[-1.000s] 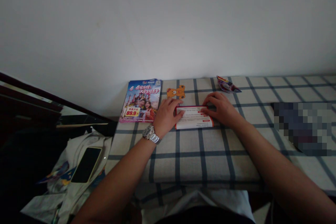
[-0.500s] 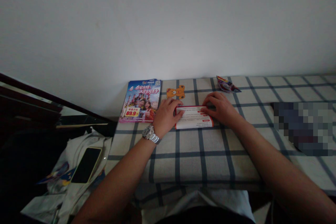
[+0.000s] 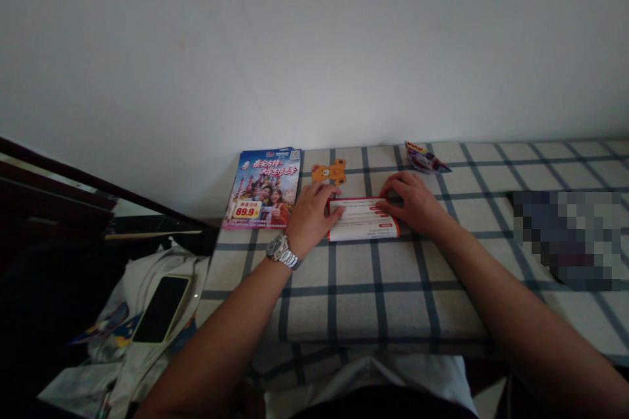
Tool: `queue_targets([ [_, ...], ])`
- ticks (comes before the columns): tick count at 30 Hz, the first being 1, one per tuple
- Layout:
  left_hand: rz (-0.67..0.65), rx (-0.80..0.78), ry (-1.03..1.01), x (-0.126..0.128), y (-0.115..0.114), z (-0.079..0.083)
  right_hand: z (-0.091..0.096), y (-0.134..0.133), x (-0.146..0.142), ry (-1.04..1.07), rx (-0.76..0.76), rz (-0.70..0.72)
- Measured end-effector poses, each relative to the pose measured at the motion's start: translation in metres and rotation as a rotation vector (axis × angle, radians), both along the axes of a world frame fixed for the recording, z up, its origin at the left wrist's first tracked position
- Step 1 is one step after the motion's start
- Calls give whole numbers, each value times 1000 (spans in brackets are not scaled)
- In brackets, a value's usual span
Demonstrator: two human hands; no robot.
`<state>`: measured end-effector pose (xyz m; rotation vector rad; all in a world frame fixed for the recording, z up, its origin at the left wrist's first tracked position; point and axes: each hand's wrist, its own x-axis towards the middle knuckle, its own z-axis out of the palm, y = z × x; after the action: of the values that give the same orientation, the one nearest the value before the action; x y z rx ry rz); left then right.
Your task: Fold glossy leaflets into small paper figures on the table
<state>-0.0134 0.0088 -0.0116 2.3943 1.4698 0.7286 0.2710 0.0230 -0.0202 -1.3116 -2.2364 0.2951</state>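
Observation:
A folded leaflet (image 3: 363,222), white with red headings and a red edge along its far side, lies on the checked tablecloth (image 3: 354,301). My left hand (image 3: 314,213) grips its left end, thumb on top and fingers curled at the far edge; a metal watch is on that wrist. At the far right corner, my right hand (image 3: 410,203) pinches the leaflet with bent fingers and the thumb on its surface. To the left of my left hand lies a stack of colourful flyers (image 3: 260,193). Just beyond the leaflet is an orange bear figure (image 3: 329,172).
A folded colourful paper piece (image 3: 425,159) stands near the wall. On the right lies a dark, pixelated flat item (image 3: 565,239). Left of the table, a phone (image 3: 162,309) rests on white bags (image 3: 147,265). The white wall (image 3: 314,46) borders the table's far edge.

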Motion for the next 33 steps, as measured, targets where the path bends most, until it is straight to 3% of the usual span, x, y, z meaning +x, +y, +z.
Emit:
queue_targets([
  [33,-7,4,-6,0,2,-1,-1,1,1,-17,-3,-8],
])
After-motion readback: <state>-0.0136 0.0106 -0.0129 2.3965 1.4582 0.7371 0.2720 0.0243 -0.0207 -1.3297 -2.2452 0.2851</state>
